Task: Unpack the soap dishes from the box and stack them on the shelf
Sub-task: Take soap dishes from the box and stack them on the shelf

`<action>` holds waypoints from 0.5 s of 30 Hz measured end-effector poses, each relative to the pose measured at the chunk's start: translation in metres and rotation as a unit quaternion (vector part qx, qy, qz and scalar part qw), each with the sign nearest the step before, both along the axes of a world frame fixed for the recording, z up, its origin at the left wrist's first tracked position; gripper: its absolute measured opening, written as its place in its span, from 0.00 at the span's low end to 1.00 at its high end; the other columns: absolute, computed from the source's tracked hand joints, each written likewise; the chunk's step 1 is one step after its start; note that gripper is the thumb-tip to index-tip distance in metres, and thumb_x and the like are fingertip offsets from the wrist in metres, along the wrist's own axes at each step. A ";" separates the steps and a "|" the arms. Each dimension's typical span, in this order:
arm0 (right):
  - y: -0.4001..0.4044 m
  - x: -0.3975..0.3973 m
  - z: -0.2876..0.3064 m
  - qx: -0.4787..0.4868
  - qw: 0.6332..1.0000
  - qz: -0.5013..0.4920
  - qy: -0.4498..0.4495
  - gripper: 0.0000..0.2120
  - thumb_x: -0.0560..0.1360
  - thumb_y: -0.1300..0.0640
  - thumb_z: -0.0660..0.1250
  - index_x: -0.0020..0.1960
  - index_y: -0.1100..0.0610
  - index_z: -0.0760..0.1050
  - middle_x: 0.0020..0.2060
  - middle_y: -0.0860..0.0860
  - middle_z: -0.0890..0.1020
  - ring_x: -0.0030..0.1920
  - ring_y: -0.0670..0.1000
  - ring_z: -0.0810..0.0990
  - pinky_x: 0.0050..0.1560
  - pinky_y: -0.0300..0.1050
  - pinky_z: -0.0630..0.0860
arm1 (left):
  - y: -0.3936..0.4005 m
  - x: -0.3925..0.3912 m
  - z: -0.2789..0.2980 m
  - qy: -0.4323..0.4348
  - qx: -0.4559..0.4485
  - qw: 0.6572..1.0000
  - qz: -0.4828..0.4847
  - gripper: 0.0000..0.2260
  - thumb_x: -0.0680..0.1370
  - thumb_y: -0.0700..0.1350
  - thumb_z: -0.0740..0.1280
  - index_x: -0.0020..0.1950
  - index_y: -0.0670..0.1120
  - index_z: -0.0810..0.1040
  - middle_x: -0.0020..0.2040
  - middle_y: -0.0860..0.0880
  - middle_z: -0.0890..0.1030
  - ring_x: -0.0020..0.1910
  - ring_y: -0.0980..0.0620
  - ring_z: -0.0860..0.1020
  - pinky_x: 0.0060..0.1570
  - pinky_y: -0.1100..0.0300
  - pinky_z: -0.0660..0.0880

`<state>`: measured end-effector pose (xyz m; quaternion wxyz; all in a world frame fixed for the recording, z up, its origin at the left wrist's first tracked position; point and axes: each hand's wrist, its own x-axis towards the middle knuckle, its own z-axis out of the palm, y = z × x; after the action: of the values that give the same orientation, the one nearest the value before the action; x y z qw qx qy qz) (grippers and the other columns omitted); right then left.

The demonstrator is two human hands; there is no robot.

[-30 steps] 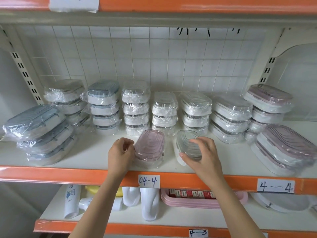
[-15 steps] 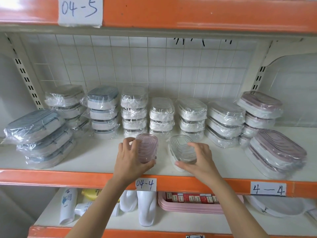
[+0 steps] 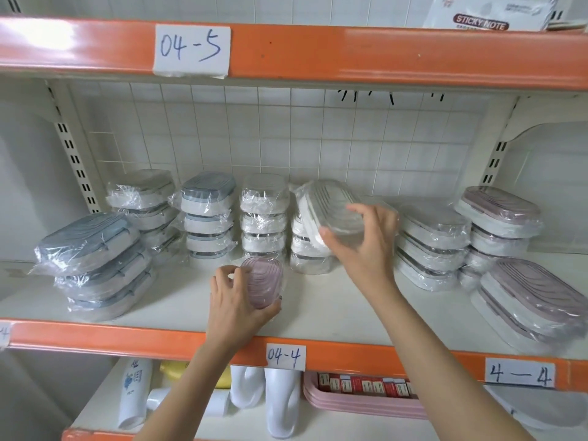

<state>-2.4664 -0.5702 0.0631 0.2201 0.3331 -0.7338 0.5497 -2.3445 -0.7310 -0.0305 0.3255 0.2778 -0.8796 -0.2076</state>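
Item: wrapped soap dishes, shelf (image 3: 318,300).
- Your right hand (image 3: 366,246) grips a clear dish (image 3: 331,208), tilted over the middle stack (image 3: 310,249).
- Your left hand (image 3: 235,300) holds a pink dish (image 3: 262,283) near the front edge.

Likely light, stiff, slippery film: hold by the long sides.

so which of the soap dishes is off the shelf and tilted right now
The clear-lidded white soap dish gripped in the right hand, held tilted above the middle stack. Every other dish rests on the shelf or a stack.
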 end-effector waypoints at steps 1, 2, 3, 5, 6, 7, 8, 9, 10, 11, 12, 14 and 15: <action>-0.013 -0.010 0.005 0.008 1.000 -0.013 -0.002 0.25 0.63 0.47 0.75 0.56 0.56 0.75 0.54 0.56 0.66 0.58 0.49 0.63 0.59 0.25 0.59 | 0.002 0.000 0.001 0.006 0.010 1.000 0.002 0.39 0.58 0.67 0.63 0.62 0.44 0.70 0.56 0.45 0.66 0.58 0.43 0.66 0.60 0.52 0.67; -0.025 -0.019 0.011 0.021 0.999 -0.026 -0.006 0.25 0.64 0.48 0.76 0.57 0.57 0.75 0.55 0.57 0.65 0.59 0.52 0.64 0.61 0.31 0.62 | 0.004 0.000 0.001 0.012 0.020 1.000 0.002 0.40 0.58 0.66 0.63 0.63 0.44 0.69 0.56 0.45 0.66 0.59 0.43 0.66 0.61 0.52 0.66; -0.038 -0.029 0.015 0.039 0.998 -0.042 -0.012 0.25 0.64 0.48 0.76 0.57 0.57 0.75 0.55 0.57 0.65 0.60 0.55 0.64 0.63 0.38 0.64 | 0.006 0.001 0.002 0.016 0.032 0.999 0.002 0.41 0.57 0.66 0.63 0.63 0.44 0.67 0.57 0.45 0.65 0.59 0.43 0.66 0.62 0.52 0.66; -0.060 -0.045 0.022 0.079 0.994 -0.070 -0.025 0.26 0.65 0.45 0.75 0.57 0.56 0.74 0.57 0.57 0.64 0.61 0.57 0.63 0.62 0.44 0.66 | 0.009 0.002 0.004 0.022 0.051 0.998 0.002 0.43 0.57 0.66 0.63 0.65 0.42 0.65 0.57 0.45 0.65 0.61 0.44 0.66 0.62 0.53 0.65; -0.070 -0.052 0.023 0.100 0.991 -0.085 -0.028 0.26 0.66 0.43 0.74 0.58 0.56 0.73 0.57 0.57 0.64 0.61 0.58 0.62 0.60 0.45 0.66 | 0.009 0.003 0.005 0.022 0.055 0.998 0.005 0.45 0.56 0.67 0.62 0.66 0.42 0.64 0.58 0.45 0.65 0.61 0.43 0.66 0.63 0.54 0.65; -0.078 -0.057 0.023 0.125 0.986 -0.100 -0.033 0.27 0.66 0.41 0.73 0.58 0.55 0.72 0.58 0.58 0.64 0.61 0.58 0.62 0.59 0.46 0.66 | 0.009 0.004 0.005 0.020 0.057 0.998 0.009 0.47 0.56 0.68 0.62 0.68 0.41 0.63 0.58 0.44 0.65 0.62 0.43 0.65 0.63 0.54 0.65; -0.084 -0.061 0.023 0.154 0.981 -0.112 -0.040 0.29 0.66 0.39 0.72 0.59 0.55 0.71 0.59 0.58 0.64 0.62 0.59 0.62 0.59 0.46 0.66 | 0.009 0.004 0.006 0.016 0.060 0.998 0.013 0.49 0.55 0.68 0.61 0.69 0.40 0.62 0.59 0.43 0.65 0.63 0.43 0.65 0.64 0.54 0.64; -0.088 -0.063 0.023 0.183 0.975 -0.117 -0.050 0.30 0.67 0.38 0.70 0.61 0.54 0.70 0.60 0.59 0.64 0.63 0.60 0.61 0.60 0.47 0.66 | 0.009 0.004 0.007 0.009 0.062 0.998 0.017 0.50 0.55 0.69 0.60 0.70 0.40 0.61 0.60 0.43 0.66 0.63 0.43 0.65 0.64 0.54 0.64; -0.091 -0.065 0.023 0.208 0.969 -0.118 -0.058 0.31 0.67 0.37 0.69 0.62 0.54 0.69 0.61 0.59 0.63 0.64 0.60 0.61 0.61 0.48 0.66 | 0.009 0.004 0.007 0.002 0.061 0.998 0.020 0.51 0.55 0.69 0.60 0.70 0.40 0.61 0.60 0.43 0.66 0.63 0.43 0.65 0.64 0.54 0.64; -0.093 -0.066 0.023 0.224 0.966 -0.115 -0.064 0.32 0.67 0.36 0.69 0.63 0.54 0.68 0.62 0.59 0.63 0.65 0.60 0.60 0.62 0.48 0.65 | 0.009 0.004 0.007 -0.003 0.056 0.998 0.023 0.51 0.55 0.70 0.59 0.70 0.40 0.61 0.59 0.42 0.67 0.63 0.43 0.65 0.64 0.54 0.64; -0.093 -0.067 0.025 0.236 0.963 -0.110 -0.067 0.33 0.67 0.35 0.68 0.64 0.54 0.68 0.62 0.58 0.63 0.66 0.60 0.59 0.62 0.49 0.65 | 0.008 0.004 0.006 -0.005 0.047 0.999 0.026 0.50 0.56 0.70 0.59 0.70 0.40 0.61 0.59 0.42 0.68 0.62 0.43 0.66 0.64 0.54 0.64; -0.090 -0.069 0.027 0.257 0.959 -0.098 -0.072 0.33 0.68 0.34 0.66 0.65 0.52 0.67 0.63 0.57 0.62 0.67 0.59 0.59 0.62 0.50 0.67 | 0.007 0.004 0.005 -0.009 0.032 0.999 0.029 0.50 0.56 0.70 0.58 0.69 0.40 0.62 0.58 0.42 0.70 0.61 0.43 0.67 0.63 0.54 0.65; -0.088 -0.069 0.028 0.265 0.957 -0.092 -0.076 0.33 0.68 0.33 0.66 0.65 0.52 0.66 0.63 0.57 0.63 0.68 0.59 0.59 0.62 0.51 0.68 | 0.007 0.004 0.005 -0.012 0.029 0.999 0.028 0.50 0.56 0.71 0.58 0.69 0.40 0.63 0.58 0.43 0.70 0.61 0.43 0.67 0.62 0.54 0.65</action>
<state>-2.5354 -0.6580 0.0913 0.1168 0.2674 -0.8952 0.3368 -2.3404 -0.7243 -0.0254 0.3125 0.3144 -0.8689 -0.2201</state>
